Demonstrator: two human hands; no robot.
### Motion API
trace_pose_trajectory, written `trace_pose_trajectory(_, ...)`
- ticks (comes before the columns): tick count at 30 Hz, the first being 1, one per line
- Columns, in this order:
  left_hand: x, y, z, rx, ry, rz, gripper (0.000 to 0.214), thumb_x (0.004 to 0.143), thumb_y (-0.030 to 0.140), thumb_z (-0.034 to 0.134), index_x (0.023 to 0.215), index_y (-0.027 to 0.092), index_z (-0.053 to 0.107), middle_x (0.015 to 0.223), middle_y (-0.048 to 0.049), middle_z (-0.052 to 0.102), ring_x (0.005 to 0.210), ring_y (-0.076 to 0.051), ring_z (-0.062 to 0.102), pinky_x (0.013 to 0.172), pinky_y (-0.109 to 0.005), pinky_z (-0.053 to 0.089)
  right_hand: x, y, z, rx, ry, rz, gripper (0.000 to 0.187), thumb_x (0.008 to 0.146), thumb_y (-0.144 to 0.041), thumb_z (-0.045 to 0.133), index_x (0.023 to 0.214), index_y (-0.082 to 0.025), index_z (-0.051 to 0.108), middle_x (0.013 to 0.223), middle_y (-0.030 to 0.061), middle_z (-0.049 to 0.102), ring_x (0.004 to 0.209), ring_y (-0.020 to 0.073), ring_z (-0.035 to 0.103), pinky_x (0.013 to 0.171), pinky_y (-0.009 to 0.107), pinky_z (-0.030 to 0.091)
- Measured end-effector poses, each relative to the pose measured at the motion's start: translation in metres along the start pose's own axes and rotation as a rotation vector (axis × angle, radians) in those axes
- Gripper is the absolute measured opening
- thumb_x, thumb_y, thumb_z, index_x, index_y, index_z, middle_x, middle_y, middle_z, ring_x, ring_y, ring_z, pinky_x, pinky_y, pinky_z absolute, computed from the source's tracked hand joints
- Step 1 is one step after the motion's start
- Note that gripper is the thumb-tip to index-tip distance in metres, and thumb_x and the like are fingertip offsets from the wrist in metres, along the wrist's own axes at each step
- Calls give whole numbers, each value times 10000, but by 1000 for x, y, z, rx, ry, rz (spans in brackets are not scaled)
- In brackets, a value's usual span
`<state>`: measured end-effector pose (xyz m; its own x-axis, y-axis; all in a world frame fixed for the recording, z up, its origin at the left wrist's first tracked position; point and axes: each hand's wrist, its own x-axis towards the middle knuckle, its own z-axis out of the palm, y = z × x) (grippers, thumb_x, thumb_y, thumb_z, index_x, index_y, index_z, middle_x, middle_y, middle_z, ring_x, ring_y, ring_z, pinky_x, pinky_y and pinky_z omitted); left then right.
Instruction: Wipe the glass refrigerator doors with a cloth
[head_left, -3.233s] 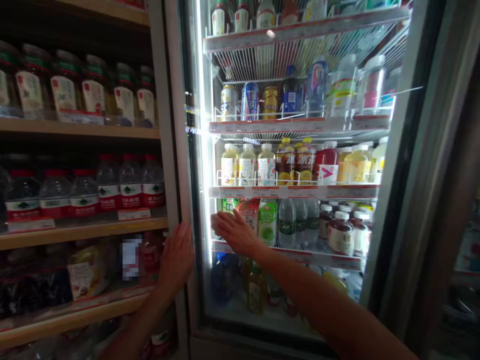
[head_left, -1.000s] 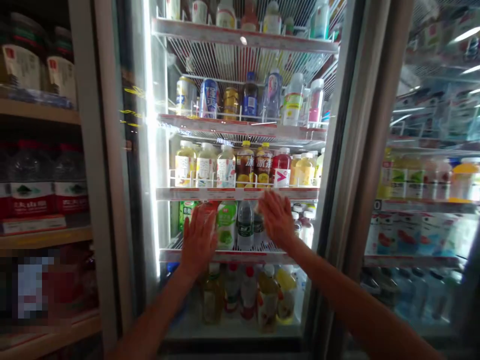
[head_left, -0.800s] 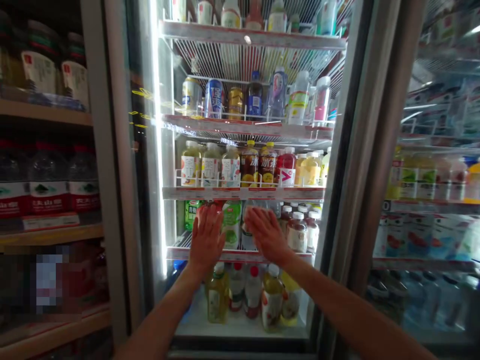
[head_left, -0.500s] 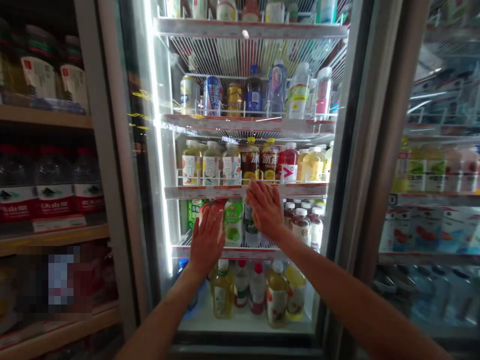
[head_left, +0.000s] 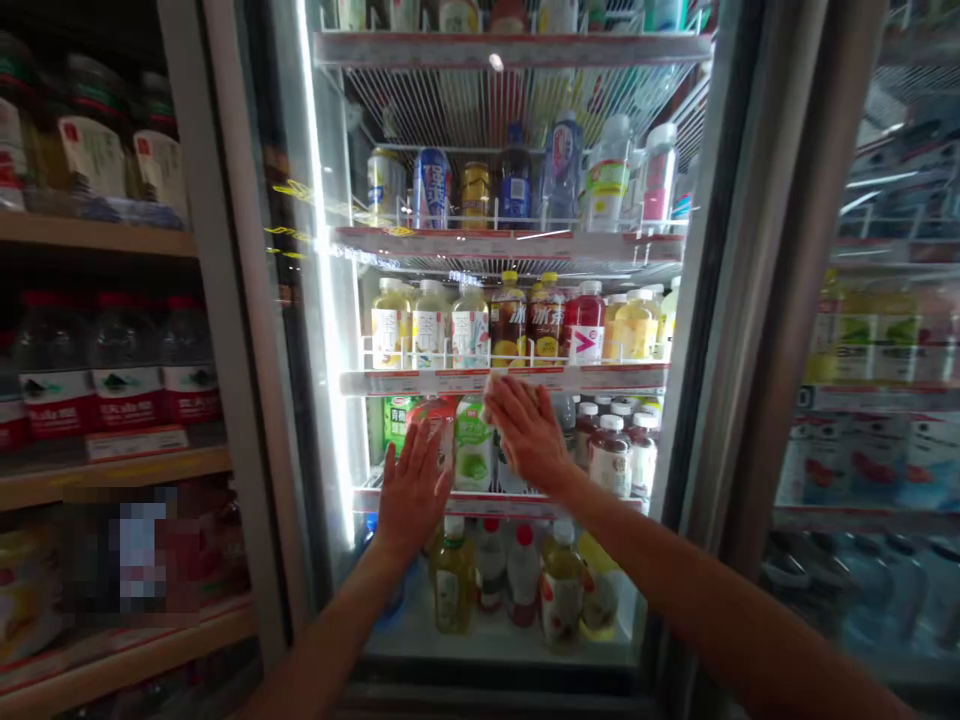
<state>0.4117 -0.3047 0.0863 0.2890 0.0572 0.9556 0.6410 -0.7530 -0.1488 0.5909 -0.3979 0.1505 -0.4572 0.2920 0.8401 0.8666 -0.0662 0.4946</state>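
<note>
A lit drinks fridge stands in front of me, seen through its glass door (head_left: 487,630), which carries reflections. My left hand (head_left: 415,490) lies flat with fingers spread against the glass, in front of a red-labelled bottle (head_left: 441,412). My right hand (head_left: 527,430) presses at the glass a little higher, its fingers together over a small pale cloth (head_left: 493,388); most of the cloth is hidden under the fingers. Beyond the glass, between the hands, shows a green-labelled bottle (head_left: 473,450).
Wooden shelves (head_left: 105,235) with red-capped water bottles (head_left: 124,350) stand at the left. The metal door frame (head_left: 780,270) runs up the right side, with another glass-fronted fridge (head_left: 885,400) beyond it. Bottles and cans fill several wire shelves (head_left: 517,245) inside.
My right hand has slid left and slightly down over the glass. The left hand stays about where it was, with its fingers spread wider. The view has shifted slightly.
</note>
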Motion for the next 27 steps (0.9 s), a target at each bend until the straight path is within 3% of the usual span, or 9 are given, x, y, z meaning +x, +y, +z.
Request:
trace_pose_trajectory(4,-2,0,1,20,-19,3,668,886,286,420,1450,206,71,1474,-101,273,1384,-207,180,1137,-424,151,-37,-20,5,77,-87,-250,409,863,-158,421,1258,-202,515,1398,13,445,1386,179,202,1163,420,37)
trace_pose_trajectory(10,-5,3,6,51,-19,4,712,885,342,434,1449,154,43,1470,-144,267,1394,-228,127,1133,-460,131,-1,8,-3,-19,29,133,506,837,-137,417,1342,-155,416,1432,90,387,1391,195,189,1151,465,49)
trace_pose_trajectory(12,-5,4,7,54,-21,-3,727,881,360,445,1448,147,43,1467,-151,273,1397,-229,113,1132,-463,129,-8,5,-2,-4,15,84,490,836,-140,424,1326,-155,437,1425,89,398,1389,201,195,1151,462,62)
trace_pose_trajectory(16,-6,3,7,48,-25,6,747,874,381,462,1448,152,43,1463,-153,283,1394,-227,129,1134,-457,131,-46,-8,-2,88,-78,-211,416,840,-157,464,1252,-188,512,1398,61,441,1378,179,227,1156,442,65)
trace_pose_trajectory(18,-6,2,6,42,-32,13,754,872,397,460,1448,148,44,1463,-152,283,1394,-231,127,1134,-456,128,-47,1,-7,65,-54,-157,415,846,-137,447,1253,-188,508,1386,62,457,1375,170,232,1155,446,47)
trace_pose_trajectory(21,-6,3,7,36,-29,4,752,872,432,443,1448,141,55,1467,-156,274,1396,-240,121,1132,-464,117,-29,24,-16,-24,24,102,463,846,-127,423,1307,-146,451,1402,105,429,1386,189,204,1147,463,43)
trace_pose_trajectory(23,-6,5,8,38,-24,-14,748,876,450,427,1447,137,58,1470,-161,267,1397,-239,121,1131,-463,115,-23,28,-17,-48,38,167,475,842,-138,430,1316,-130,440,1409,121,414,1389,209,195,1143,470,63)
trace_pose_trajectory(27,-7,7,9,45,-27,-27,743,880,456,413,1446,134,57,1470,-163,265,1399,-234,111,1131,-457,115,-46,3,-12,14,-52,-64,403,857,-160,434,1250,-194,516,1372,49,475,1372,180,242,1153,436,44)
